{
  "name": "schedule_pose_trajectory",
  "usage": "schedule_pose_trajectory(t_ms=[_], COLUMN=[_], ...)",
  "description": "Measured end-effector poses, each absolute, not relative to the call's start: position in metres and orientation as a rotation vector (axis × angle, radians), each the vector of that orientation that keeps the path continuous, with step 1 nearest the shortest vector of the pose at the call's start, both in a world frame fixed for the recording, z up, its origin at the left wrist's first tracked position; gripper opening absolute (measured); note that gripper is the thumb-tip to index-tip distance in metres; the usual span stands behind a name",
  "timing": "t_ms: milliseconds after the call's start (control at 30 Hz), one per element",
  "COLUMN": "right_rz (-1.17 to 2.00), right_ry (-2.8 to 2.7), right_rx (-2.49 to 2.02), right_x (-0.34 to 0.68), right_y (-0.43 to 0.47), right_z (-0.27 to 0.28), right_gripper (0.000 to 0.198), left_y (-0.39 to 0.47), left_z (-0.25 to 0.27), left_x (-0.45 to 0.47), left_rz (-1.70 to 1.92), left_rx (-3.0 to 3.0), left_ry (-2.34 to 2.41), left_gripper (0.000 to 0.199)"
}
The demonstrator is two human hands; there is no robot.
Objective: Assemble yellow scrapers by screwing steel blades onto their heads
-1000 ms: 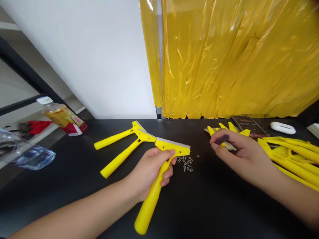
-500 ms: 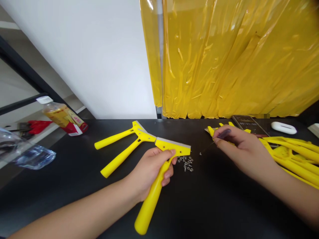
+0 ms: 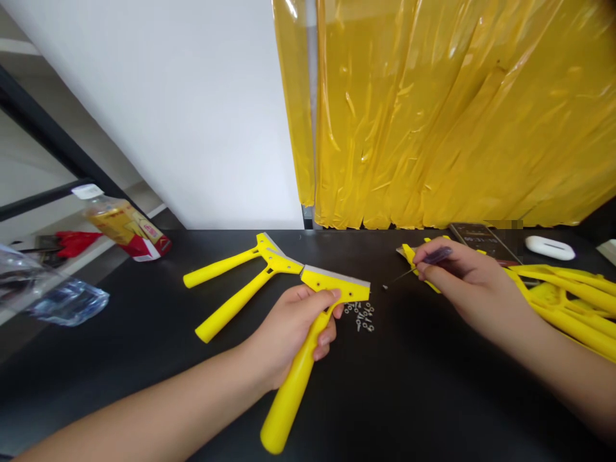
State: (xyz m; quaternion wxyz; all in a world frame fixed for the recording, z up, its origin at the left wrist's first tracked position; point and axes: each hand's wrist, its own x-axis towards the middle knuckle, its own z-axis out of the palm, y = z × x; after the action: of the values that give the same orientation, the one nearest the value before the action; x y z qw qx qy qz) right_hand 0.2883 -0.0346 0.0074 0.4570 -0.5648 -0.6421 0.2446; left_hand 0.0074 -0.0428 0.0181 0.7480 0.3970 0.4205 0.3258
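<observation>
My left hand (image 3: 301, 327) is closed around the neck of a yellow scraper (image 3: 289, 398), thumb on its head. A metal blade lies along the head's top edge, and two small holes show in its face. In my right hand (image 3: 462, 269) is a small screwdriver (image 3: 437, 255) with a dark purple handle, pinched between thumb and fingers. Its thin shaft points left, and a small screw (image 3: 384, 287) is at its tip. Several loose screws and nuts (image 3: 364, 317) lie on the black table (image 3: 394, 385) just beyond the held scraper head. Two more scrapers (image 3: 233, 305) rest to the left.
At right lie several yellow scraper parts (image 3: 572, 301), partly behind my right arm. A phone (image 3: 486, 240) and a white earbud case (image 3: 549, 248) sit behind them. A drink bottle (image 3: 128, 224) and a clear plastic packet (image 3: 72, 298) are on the left. Yellow film (image 3: 433, 115) hangs at the back.
My right hand has turned slightly, so the screwdriver shaft now shows clearly, its tip by the screw. My left hand and the scraper stay nearly still.
</observation>
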Motion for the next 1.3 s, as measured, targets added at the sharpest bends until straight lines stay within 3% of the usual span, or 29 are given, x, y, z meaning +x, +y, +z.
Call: schedule_pose_trajectory(t_ms=[300, 700, 1300], right_rz=[0.576, 1.016, 1.079], right_ry=[-1.506, -1.176, -1.173], right_rx=[-1.336, -1.057, -1.082], right_x=[0.287, 0.262, 0.265], right_y=[-0.048, -0.065, -0.059], right_z=[0.012, 0.016, 0.008], right_gripper=[0.010, 0.013, 0.016], left_y=[-0.043, -0.046, -0.048], left_z=[0.017, 0.016, 0.017], left_x=[0.007, 0.008, 0.008], left_rz=[0.715, 0.567, 0.564], left_rx=[0.857, 0.857, 0.808], left_ry=[0.931, 0.897, 0.876], left_gripper=[0.032, 0.033, 0.030])
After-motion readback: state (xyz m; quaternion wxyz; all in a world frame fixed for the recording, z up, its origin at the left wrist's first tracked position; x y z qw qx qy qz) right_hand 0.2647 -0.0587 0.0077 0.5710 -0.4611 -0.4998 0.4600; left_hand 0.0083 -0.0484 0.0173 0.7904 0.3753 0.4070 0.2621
